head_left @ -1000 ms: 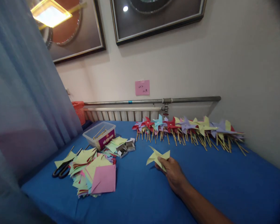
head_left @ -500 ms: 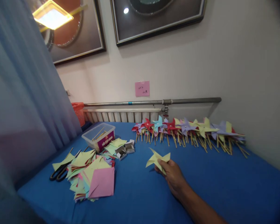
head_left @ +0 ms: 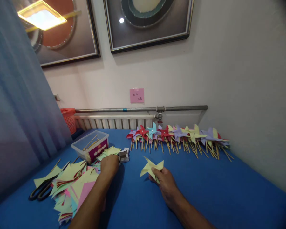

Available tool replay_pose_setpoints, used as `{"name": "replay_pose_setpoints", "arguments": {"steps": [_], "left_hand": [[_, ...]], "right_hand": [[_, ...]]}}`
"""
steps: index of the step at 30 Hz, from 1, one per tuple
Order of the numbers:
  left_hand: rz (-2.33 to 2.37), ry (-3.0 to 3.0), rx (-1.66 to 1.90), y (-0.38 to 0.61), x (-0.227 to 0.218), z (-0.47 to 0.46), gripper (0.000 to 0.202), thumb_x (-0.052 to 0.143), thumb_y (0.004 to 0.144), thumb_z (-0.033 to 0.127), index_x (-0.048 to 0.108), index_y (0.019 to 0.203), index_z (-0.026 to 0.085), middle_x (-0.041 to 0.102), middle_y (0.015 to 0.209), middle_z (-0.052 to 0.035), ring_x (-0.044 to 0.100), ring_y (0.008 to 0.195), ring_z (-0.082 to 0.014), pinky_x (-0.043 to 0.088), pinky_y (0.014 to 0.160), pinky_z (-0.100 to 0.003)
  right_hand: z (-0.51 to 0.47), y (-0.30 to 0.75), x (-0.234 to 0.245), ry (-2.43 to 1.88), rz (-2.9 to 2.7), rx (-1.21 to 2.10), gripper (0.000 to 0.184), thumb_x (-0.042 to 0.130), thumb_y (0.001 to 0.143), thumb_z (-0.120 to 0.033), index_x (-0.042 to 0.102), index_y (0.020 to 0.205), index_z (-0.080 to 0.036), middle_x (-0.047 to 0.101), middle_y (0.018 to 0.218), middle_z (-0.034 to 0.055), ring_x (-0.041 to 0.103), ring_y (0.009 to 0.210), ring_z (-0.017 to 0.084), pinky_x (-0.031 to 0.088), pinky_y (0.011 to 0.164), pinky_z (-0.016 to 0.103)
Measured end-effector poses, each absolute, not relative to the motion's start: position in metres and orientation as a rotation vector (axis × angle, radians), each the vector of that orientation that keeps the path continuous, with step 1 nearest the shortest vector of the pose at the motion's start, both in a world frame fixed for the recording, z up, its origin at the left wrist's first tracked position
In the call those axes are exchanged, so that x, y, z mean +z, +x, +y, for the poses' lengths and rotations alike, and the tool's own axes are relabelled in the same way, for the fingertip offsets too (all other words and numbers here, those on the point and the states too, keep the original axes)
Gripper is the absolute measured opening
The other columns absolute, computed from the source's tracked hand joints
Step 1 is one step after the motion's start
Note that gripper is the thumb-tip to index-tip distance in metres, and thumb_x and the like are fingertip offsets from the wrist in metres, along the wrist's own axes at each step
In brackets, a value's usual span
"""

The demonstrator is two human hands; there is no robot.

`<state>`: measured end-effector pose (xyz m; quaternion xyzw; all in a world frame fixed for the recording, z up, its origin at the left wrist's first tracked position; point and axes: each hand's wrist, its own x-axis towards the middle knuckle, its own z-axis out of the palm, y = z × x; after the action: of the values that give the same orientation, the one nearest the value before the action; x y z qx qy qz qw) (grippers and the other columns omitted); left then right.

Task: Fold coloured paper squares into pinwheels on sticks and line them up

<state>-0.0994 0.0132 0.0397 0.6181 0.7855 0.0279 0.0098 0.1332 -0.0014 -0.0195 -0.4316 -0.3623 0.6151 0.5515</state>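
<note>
Between the thumb and fingers of my right hand (head_left: 166, 183) is a pale yellow paper pinwheel (head_left: 148, 168), its folded blades facing up, with no stick visible on it. My left hand (head_left: 109, 165) reaches over the small open cardboard boxes beside the paper pile. Its fingers point down and away, hidden behind the back of the hand, so what they touch cannot be made out. One grey-white small box (head_left: 124, 156) shows just right of that hand. Pale green and yellow paper pieces (head_left: 112, 150) lie right behind it.
Cut paper sheets (head_left: 70, 173) are heaped at the left, partly under my left forearm. Black-handled scissors (head_left: 41, 190) lie beside them. A clear plastic tub (head_left: 91, 146) holds sticks. Finished pinwheels (head_left: 178, 133) line the back of the blue-covered table (head_left: 205, 181). A curtain (head_left: 30, 105) hangs left.
My left hand has come into view and reached the small boxes. The right hand still holds the pinwheel. The whole view has shifted, with things appearing further left.
</note>
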Motion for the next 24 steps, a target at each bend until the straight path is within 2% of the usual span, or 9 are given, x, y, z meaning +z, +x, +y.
{"name": "replay_pose_setpoints", "arguments": {"steps": [4, 8, 15, 20, 24], "left_hand": [[2.469, 1.915, 0.016, -0.104, 0.036, 0.020, 0.027, 0.058, 0.086, 0.026, 0.077, 0.103, 0.017, 0.074, 0.110, -0.0215, 0.070, 0.102, -0.0300, 0.050, 0.087, -0.035], [2.438, 1.937, -0.005, -0.112, 0.035, 0.020, 0.030, 0.052, 0.087, 0.024, 0.078, 0.100, 0.017, 0.075, 0.107, -0.0205, 0.072, 0.097, -0.0312, 0.052, 0.080, -0.036], [2.403, 1.942, -0.004, -0.121, 0.033, 0.017, 0.027, 0.052, 0.084, 0.023, 0.077, 0.094, 0.020, 0.076, 0.105, -0.0181, 0.072, 0.099, -0.0337, 0.051, 0.076, -0.036], [2.383, 1.969, -0.016, -0.118, 0.032, 0.017, 0.029, 0.050, 0.085, 0.022, 0.077, 0.095, 0.019, 0.076, 0.105, -0.0182, 0.072, 0.099, -0.0335, 0.051, 0.077, -0.037], [2.427, 1.997, -0.023, -0.116, 0.028, 0.016, 0.034, 0.045, 0.087, 0.018, 0.077, 0.099, 0.017, 0.075, 0.106, -0.0201, 0.072, 0.099, -0.0349, 0.052, 0.078, -0.039]], "right_hand": [[-0.002, 0.133, -0.020, -1.026, -0.874, 1.448, 0.024, 0.078, 0.067, -0.037, 0.070, 0.080, -0.018, 0.072, 0.069, 0.0011, 0.067, 0.064, 0.019, 0.055, 0.068, 0.031], [-0.004, 0.134, -0.019, -1.024, -0.881, 1.459, 0.027, 0.077, 0.068, -0.038, 0.071, 0.084, -0.019, 0.075, 0.079, 0.0041, 0.071, 0.073, 0.023, 0.056, 0.070, 0.031], [-0.003, 0.133, -0.020, -1.021, -0.849, 1.471, 0.025, 0.079, 0.067, -0.037, 0.071, 0.083, -0.020, 0.072, 0.070, 0.0009, 0.067, 0.066, 0.020, 0.056, 0.071, 0.031], [-0.003, 0.133, -0.018, -1.014, -0.848, 1.507, 0.031, 0.081, 0.066, -0.037, 0.071, 0.088, -0.018, 0.077, 0.084, 0.0044, 0.072, 0.079, 0.024, 0.057, 0.076, 0.033], [-0.005, 0.133, -0.016, -1.013, -0.847, 1.513, 0.033, 0.081, 0.066, -0.037, 0.070, 0.090, -0.018, 0.077, 0.087, 0.0055, 0.072, 0.083, 0.025, 0.057, 0.079, 0.033]]}}
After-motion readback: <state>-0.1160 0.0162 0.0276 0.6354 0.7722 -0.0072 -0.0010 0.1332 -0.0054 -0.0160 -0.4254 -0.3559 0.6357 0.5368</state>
